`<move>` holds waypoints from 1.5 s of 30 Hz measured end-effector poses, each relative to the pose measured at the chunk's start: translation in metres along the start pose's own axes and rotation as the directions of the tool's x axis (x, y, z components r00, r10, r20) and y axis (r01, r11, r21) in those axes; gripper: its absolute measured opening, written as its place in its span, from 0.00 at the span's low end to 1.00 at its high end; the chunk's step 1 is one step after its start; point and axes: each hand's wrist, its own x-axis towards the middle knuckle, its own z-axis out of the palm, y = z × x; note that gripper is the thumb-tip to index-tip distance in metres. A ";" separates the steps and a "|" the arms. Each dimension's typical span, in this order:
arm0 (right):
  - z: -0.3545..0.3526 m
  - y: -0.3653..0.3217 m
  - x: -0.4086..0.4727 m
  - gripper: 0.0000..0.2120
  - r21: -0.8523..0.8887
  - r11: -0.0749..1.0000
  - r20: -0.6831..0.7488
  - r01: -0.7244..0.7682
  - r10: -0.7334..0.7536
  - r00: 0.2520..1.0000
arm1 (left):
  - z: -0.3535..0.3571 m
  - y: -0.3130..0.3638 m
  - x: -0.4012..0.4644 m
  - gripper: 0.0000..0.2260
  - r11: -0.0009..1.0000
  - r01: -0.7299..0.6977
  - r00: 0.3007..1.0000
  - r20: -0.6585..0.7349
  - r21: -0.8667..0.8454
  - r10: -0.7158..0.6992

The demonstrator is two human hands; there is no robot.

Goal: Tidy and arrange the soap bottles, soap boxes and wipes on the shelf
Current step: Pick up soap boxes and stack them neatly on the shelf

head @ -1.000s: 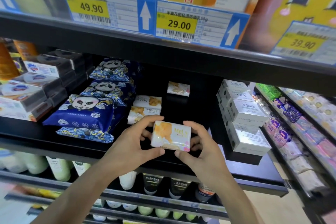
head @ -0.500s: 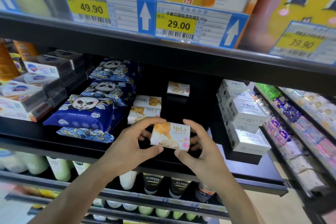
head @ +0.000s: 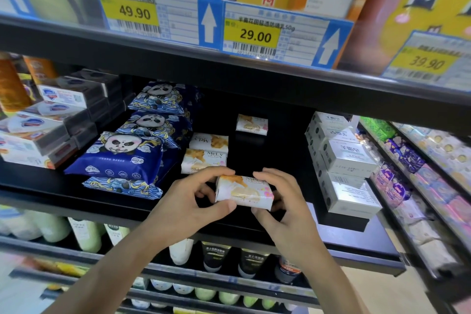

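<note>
So on the shelf [head: 76, 201] the wipes packs [head: 119, 158] sit stacked left of centre, with soap boxes [head: 48, 120] piled further left. Two soap bars [head: 204, 158] lie just right of the wipes, another bar [head: 251, 123] behind them toward the back. A stack of boxes [head: 344, 160] stands at the right. Both hands [head: 183, 209] hold one bar [head: 244, 192] out front, bottles [head: 86, 234] on the shelf below.

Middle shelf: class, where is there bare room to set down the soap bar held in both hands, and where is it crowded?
Bare black shelf lies between the MeLy soap bars and the white boxes, in front of the lone bar. It is crowded left, with panda wipes, and right.
</note>
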 end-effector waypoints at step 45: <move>-0.001 -0.011 -0.004 0.40 0.041 0.993 0.025 -0.110 0.109 0.994 | 0.001 0.011 -0.001 0.15 0.996 0.070 0.997 0.033 -0.051 -0.068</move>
